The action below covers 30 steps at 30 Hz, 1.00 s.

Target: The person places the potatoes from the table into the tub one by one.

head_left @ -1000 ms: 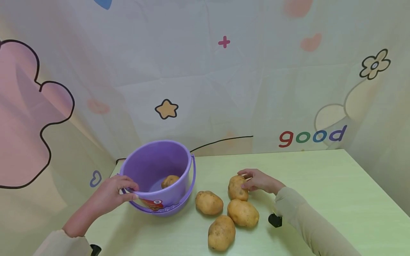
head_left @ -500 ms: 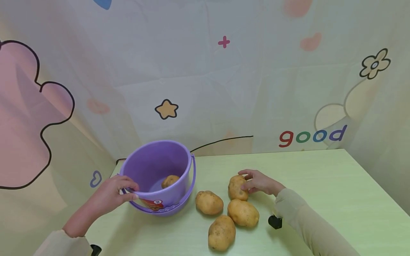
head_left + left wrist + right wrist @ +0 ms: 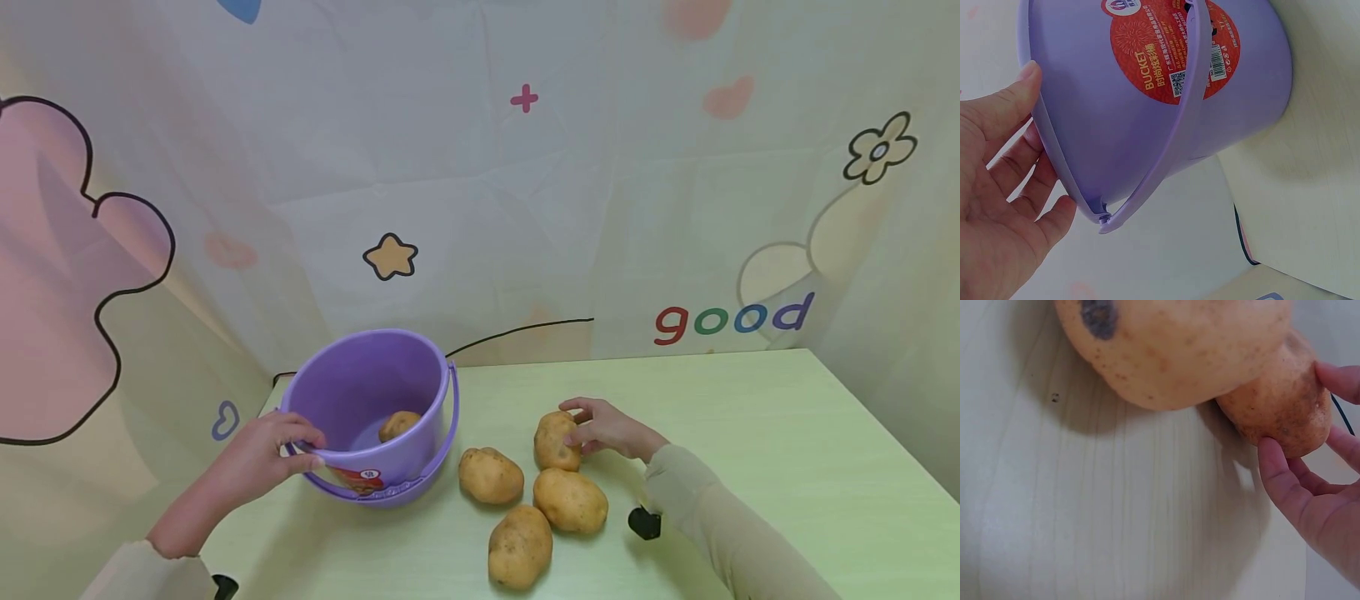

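My left hand (image 3: pixel 270 446) grips the near-left rim of a purple bucket (image 3: pixel 414 454), thumb on the outside and fingers over the edge. In the left wrist view the bucket's handle (image 3: pixel 1175 134) hangs down across a red label (image 3: pixel 1147 53). One potato (image 3: pixel 399 424) lies inside on the bottom. My right hand (image 3: pixel 611 429) holds the far end of another potato (image 3: pixel 553 440) between thumb and fingers, low over the table. Right in front of it lies a potato (image 3: pixel 570 500); in the right wrist view this nearer potato (image 3: pixel 1179 350) partly covers the held one.
Two more potatoes sit on the pale green table (image 3: pixel 720 417): one potato (image 3: pixel 491 476) beside the bucket, one potato (image 3: pixel 520 547) nearest the front. A printed cloth backdrop (image 3: pixel 480 208) rises behind the table's back edge.
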Available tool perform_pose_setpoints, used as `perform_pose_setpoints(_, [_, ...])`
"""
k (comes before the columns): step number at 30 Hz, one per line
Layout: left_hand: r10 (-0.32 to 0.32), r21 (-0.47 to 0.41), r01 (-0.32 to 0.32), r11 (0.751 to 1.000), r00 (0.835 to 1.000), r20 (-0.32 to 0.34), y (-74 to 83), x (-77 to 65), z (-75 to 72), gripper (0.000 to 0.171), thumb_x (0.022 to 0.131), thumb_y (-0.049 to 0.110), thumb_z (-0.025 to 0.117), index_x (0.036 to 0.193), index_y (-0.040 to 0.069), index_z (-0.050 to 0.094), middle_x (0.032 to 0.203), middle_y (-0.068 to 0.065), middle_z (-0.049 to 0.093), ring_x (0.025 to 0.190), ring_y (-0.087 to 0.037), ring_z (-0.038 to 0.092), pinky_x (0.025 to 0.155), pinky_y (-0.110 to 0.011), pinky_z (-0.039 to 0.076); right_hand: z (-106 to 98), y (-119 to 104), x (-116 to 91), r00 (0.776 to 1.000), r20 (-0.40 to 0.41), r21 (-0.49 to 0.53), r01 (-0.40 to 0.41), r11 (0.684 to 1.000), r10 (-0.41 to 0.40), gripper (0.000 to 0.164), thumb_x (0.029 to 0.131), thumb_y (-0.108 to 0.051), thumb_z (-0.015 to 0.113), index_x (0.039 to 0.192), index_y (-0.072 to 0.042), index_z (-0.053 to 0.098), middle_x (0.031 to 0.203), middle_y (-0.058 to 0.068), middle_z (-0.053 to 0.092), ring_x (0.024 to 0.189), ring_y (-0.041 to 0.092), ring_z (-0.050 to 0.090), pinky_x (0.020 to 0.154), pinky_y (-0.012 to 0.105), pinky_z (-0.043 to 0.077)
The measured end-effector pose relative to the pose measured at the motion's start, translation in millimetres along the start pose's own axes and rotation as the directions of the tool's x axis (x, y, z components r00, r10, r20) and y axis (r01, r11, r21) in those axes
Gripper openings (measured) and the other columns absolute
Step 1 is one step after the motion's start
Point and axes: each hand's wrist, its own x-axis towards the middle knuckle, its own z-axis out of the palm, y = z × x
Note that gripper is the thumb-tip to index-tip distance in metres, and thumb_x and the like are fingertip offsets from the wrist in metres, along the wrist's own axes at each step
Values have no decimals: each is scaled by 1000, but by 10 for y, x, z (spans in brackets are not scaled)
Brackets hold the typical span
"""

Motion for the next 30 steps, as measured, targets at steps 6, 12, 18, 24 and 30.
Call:
perform_pose_setpoints(6, [5,-4,-5,1000,1000,-14,7,0,2,16,64,11,75,74,20,65,77,11,60,73,-4,48,61,-23,40,0,19,-6,1000,-13,5,-5,1000,5,65,75,-13,67,130,-1,34,114,20,45,76,18,53,68,33,50])
perform_pose_setpoints(12, [26,-11,-27,1000,999,-40,8,-1,16,18,63,10,76,73,20,65,75,13,59,71,-1,46,59,-20,39,-4,38,-17,1000,-5,23,6,1000,-6,65,76,-12,66,131,0,32,110,17,46,73,16,51,66,31,48])
perform_pose_setpoints(18, [6,-7,-7,1000,1000,-23,12,-7,10,17,64,11,75,73,20,65,76,13,59,72,-2,47,60,-21,40,-13,48,-41,1000,26,15,17,1000,-17,67,76,-12,65,132,0,30,120,22,42,82,18,52,69,33,48])
perform_pose_setpoints(24, [-2,-2,2,1000,1000,-23,4,-7,9,17,64,11,75,74,21,65,77,12,59,72,-3,48,60,-22,40,-35,66,-59,997,62,-54,39,998,-36,72,73,-8,63,135,-3,28,134,27,29,103,25,46,76,34,44])
perform_pose_setpoints(30, [3,-7,-3,1000,1000,-24,0,-5,9,17,64,11,76,74,20,65,77,12,60,72,-3,48,60,-22,40,-43,93,-62,993,102,-63,73,995,-67,75,71,-5,62,136,-4,25,139,24,25,118,34,38,84,37,42])
